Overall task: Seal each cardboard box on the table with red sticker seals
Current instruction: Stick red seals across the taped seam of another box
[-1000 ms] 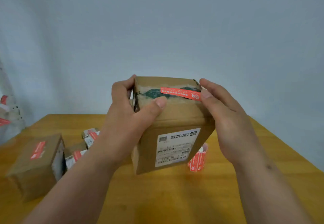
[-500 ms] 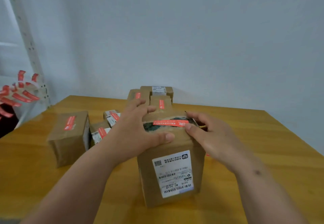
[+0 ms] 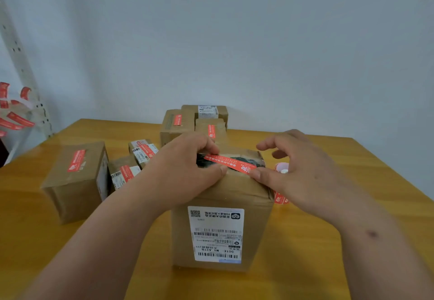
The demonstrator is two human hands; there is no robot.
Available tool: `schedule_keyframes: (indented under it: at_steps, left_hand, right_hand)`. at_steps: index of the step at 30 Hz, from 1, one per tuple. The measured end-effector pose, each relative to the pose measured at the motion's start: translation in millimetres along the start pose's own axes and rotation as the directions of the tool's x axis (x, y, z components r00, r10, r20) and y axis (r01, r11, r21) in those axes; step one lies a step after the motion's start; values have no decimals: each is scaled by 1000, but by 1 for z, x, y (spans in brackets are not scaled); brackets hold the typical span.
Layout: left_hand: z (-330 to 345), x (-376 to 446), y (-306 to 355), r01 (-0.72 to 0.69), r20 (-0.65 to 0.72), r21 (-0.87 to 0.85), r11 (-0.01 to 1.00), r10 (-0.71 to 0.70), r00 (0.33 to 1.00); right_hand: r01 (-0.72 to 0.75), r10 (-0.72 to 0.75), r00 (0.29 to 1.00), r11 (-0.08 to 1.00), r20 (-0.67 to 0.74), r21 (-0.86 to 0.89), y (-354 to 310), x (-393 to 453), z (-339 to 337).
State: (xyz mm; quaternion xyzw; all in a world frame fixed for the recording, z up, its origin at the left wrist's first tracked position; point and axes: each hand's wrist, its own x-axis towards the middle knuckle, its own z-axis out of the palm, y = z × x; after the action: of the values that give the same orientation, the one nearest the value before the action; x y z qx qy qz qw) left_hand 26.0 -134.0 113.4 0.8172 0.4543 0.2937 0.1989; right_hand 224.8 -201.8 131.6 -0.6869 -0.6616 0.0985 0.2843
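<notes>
A tall cardboard box (image 3: 223, 196) with a white shipping label stands upright on the wooden table (image 3: 317, 264) in front of me. A red sticker seal (image 3: 229, 163) lies across its top seam. My left hand (image 3: 185, 170) grips the box's top left corner, thumb on the front edge and fingers curled over the top. My right hand (image 3: 298, 170) hovers at the top right, its thumb tip pressing the sticker's right end while the other fingers are spread and lifted.
A roll of red stickers (image 3: 280, 182) stands just right of the box, partly hidden. Sealed boxes sit behind (image 3: 176, 123) and to the left (image 3: 77, 177), with small ones (image 3: 143, 151) between. Loose red stickers (image 3: 14, 119) hang at the far left by a metal rack.
The box came down from mid-air onto the table and now stands there. My right hand's fingers lifted off its top, leaving the thumb on the sticker. The view tilted down.
</notes>
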Motion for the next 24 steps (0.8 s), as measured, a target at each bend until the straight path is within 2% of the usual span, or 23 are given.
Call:
schedule_keyframes:
  at_steps: [4,8,12,18,24]
  left_hand:
    - [0,-2,-3,-4,3,-26,1000,5,1000]
    - [2,-4,-4,-1,-7,-26,1000,1,1000]
    - [3,-6,-4,3,-12,-34,999,-3,1000]
    - [5,-7,-3,-2,-27,-44,999,1,1000]
    - [6,-8,-2,-13,-48,-36,999,12,999]
  right_hand:
    - [38,-35,998,998,42,-54,0,0,1]
    - [66,-67,998,992,-6,-103,-5,-2,5]
    - [54,-57,998,990,-19,-130,-11,-5,7]
    - [-9,4,998,998,-70,-67,-18,-6,12]
    - [-52,35,992,988,-125,-143,-28,-6,18]
